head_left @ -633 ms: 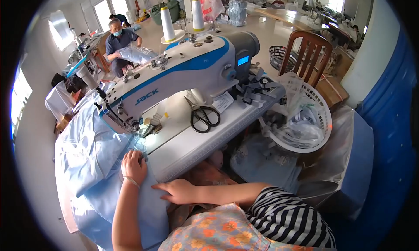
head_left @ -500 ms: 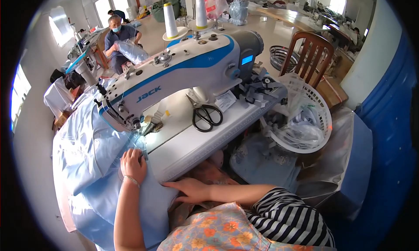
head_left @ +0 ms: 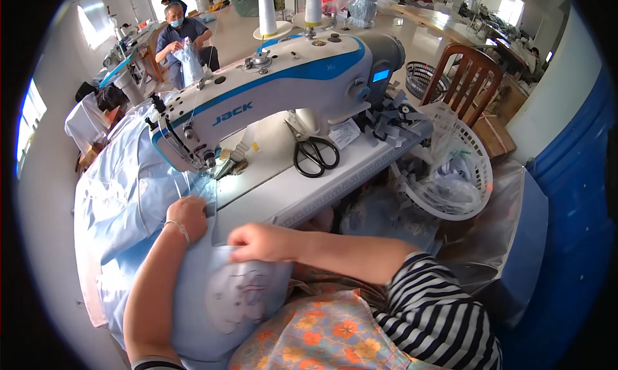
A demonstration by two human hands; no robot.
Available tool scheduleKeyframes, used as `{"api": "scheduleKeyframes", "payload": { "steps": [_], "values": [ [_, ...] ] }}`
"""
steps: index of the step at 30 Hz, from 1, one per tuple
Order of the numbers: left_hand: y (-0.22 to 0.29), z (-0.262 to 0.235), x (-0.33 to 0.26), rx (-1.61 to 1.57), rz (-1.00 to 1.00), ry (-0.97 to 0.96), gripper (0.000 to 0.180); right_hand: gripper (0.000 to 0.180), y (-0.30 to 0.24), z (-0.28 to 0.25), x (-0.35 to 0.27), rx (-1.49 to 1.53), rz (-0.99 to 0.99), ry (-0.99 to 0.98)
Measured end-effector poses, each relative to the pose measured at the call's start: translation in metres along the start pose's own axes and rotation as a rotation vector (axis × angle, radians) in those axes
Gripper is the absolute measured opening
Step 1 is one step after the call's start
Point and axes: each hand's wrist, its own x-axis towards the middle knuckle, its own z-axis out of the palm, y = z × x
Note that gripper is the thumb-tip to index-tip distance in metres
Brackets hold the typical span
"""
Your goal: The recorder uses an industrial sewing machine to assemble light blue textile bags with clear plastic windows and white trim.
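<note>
Light blue fabric (head_left: 132, 177) spreads over the left side of the sewing machine (head_left: 257, 93) bed and down across my lap, where a printed pale patch shows on it. My left hand (head_left: 187, 215) is closed on the cloth just in front of the needle area, its fingers curled and their tips hidden. Farther right, my right hand (head_left: 254, 242) pinches the fabric's edge by the front of the machine table. Black-handled scissors (head_left: 314, 156) lie on the bed, right of the needle, touched by neither hand.
Grey cloth scraps (head_left: 389, 122) lie at the bed's right end. Beyond them stand a white basket (head_left: 477, 170) of plastic bags and a wooden chair (head_left: 463, 80). Two thread cones (head_left: 267, 13) rise behind the machine. A seated co-worker (head_left: 183, 42) handles light blue cloth at the far left.
My right hand has moved up and left, lifting the fabric's edge and bringing the printed patch into view. My left hand's fingers have curled in. The view has shifted slightly.
</note>
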Motion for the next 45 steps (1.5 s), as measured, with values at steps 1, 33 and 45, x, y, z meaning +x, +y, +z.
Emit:
{"api": "scheduleKeyframes", "payload": {
  "steps": [1,33,45],
  "values": [
    [0.004,0.000,0.001,0.102,0.042,-0.040,0.018,0.024,0.007,-0.010,-0.010,-0.095,0.136,0.006],
    [0.009,-0.026,0.011,0.039,0.151,-0.038,0.016,0.014,0.008,-0.045,0.055,-0.916,-0.603,0.228],
    [0.025,-0.001,0.011,0.049,0.213,-0.132,0.018,0.029,0.013,-0.029,0.040,-1.084,-0.594,0.138]
  ]
}}
